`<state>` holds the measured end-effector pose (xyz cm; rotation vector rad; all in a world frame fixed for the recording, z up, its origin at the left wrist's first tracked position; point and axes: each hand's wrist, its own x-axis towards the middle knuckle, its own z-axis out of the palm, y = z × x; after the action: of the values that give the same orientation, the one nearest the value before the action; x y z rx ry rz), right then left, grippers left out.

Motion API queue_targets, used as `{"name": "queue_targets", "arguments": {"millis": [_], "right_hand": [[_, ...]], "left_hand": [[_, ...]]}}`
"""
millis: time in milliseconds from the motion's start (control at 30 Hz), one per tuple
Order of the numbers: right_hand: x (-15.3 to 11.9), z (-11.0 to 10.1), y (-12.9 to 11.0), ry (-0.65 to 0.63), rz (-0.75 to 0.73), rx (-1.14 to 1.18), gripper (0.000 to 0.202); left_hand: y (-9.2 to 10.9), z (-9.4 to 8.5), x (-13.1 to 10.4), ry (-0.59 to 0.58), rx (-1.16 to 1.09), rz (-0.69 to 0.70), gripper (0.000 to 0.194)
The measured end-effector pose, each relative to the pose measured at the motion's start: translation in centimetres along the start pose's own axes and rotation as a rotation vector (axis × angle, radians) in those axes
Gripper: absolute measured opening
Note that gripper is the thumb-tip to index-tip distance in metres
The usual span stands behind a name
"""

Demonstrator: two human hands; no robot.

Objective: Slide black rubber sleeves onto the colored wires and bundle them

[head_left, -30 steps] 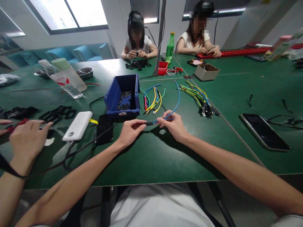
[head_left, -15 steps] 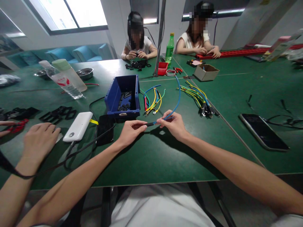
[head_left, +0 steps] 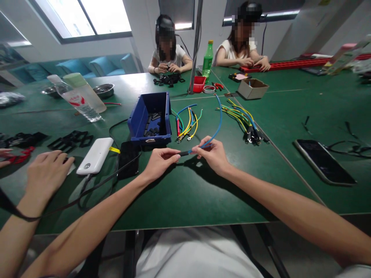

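Between finger and thumb, my left hand [head_left: 160, 163] pinches a short black sleeve [head_left: 184, 153]. My right hand [head_left: 213, 155] grips a blue wire [head_left: 219, 122] close to the sleeve, where the wire meets it; the wire's free end curves up and away over the table. How far the wire reaches inside the sleeve is hidden. Beyond my hands lie a small group of coloured wires [head_left: 191, 123] with ring terminals and, to the right, a larger bundle of yellow-green and blue wires [head_left: 246, 119] with black-sleeved ends. A blue bin [head_left: 150, 139] behind my left hand holds several black sleeves.
A white power bank [head_left: 96, 156] with cables and a dark phone [head_left: 129, 158] lie left of my hands. Another person's hand [head_left: 48, 173] rests farther left. To the right lies another phone [head_left: 324, 160] beside glasses. Two people sit across the green table [head_left: 197, 200], behind a pole [head_left: 196, 46].
The blue wire's free arc has shifted slightly to the right. Both hands keep nearly the same place and hold.
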<state>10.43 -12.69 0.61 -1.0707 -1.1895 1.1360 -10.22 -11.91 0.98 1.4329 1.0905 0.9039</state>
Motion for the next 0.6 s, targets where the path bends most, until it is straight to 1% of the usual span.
{"name": "queue_targets", "arguments": {"millis": [100, 167, 300, 433, 600], "right_hand": [[-0.12, 0.16, 0.03, 0.013, 0.041, 0.015, 0.034], [-0.14, 0.24, 0.07, 0.020, 0.066, 0.024, 0.035], [-0.13, 0.33, 0.09, 0.005, 0.071, 0.022, 0.033], [-0.08, 0.35, 0.19, 0.010, 0.048, 0.021, 0.033], [-0.04, 0.27, 0.37, -0.005, 0.022, 0.019, 0.033]], "left_hand": [[-0.06, 0.17, -0.16, 0.027, 0.052, 0.065, 0.030], [-0.07, 0.23, -0.20, 0.019, 0.078, 0.089, 0.029], [0.00, 0.12, -0.13, -0.051, 0.077, 0.047, 0.028], [0.12, -0.09, 0.05, -0.091, 0.011, -0.022, 0.033], [0.17, -0.15, 0.26, -0.084, 0.002, -0.016, 0.035]]}}
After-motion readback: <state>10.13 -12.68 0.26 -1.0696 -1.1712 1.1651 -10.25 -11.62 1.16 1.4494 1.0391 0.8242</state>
